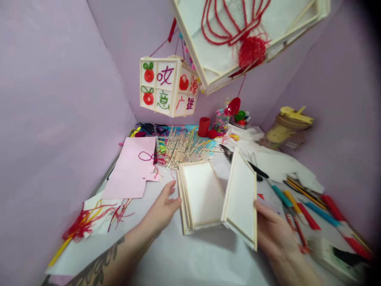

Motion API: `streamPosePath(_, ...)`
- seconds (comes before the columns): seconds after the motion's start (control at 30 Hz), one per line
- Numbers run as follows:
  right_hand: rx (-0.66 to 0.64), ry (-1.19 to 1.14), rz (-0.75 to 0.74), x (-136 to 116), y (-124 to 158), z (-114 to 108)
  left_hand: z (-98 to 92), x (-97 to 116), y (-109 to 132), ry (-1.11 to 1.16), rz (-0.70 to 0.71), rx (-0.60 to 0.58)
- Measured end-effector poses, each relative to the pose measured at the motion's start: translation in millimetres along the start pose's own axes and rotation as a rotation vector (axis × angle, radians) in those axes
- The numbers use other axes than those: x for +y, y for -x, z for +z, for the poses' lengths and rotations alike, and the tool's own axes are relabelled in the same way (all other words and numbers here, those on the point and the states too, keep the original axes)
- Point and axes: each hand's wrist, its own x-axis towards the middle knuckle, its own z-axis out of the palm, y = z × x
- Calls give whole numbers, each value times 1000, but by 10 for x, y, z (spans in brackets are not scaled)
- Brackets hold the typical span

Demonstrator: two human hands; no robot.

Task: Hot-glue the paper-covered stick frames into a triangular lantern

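A stack of wood-framed white panels [201, 194] lies flat on the table in front of me. My left hand [164, 206] rests against the stack's left edge, fingers stretched out and holding nothing. My right hand [275, 232] grips one framed panel [241, 198] by its right edge and holds it tilted up on edge, its left side meeting the stack.
A pile of wooden sticks [184, 147], pink paper [132, 167], red and yellow yarn [89, 220], scissors [228, 153] and coloured pens [306, 208] lie around. A decorated paper lantern [166, 85] and a large framed lantern panel [250, 35] hang overhead. Lilac walls close in on both sides.
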Motion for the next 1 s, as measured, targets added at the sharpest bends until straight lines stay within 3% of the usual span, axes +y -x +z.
streamPosePath(0.17, 13, -4, 16, 32, 13, 34, -39, -20, 70, -629, 245, -32)
streamPosePath(0.3, 40, -43, 6, -2, 7, -8, -84, -46, 11, -922, 210, -116)
streamPosePath(0.37, 41, -56, 14, -7, 6, -8, -168, -39, -95, -978, 174, -17)
streamPosePath(0.43, 34, -63, 23, -5, 7, 0, -258, -20, -190, -904, 216, 202)
streamPosePath(0.5, 24, -66, 16, -1, 6, 2, -285, -7, -216, -660, 261, 295)
streamPosePath(0.57, 14, -67, 7, 2, -3, -9, -218, -7, -164, -291, 161, 214)
streamPosePath(0.63, 4, -66, 26, 6, -18, -26, -91, -5, -84, 72, -30, 84)
streamPosePath(0.7, -24, -55, 71, 18, -32, -37, 32, 22, -43, 281, -153, 39)
streamPosePath(0.8, -85, -42, 104, 51, -38, -31, 130, 115, -121, 379, -222, 22)
streamPosePath(0.93, -175, 29, 82, 91, -20, -6, 210, 217, -310, 426, -153, -208)
streamPosePath(1.0, -202, 67, 67, 93, -10, -4, 280, 232, -326, 406, -92, -176)
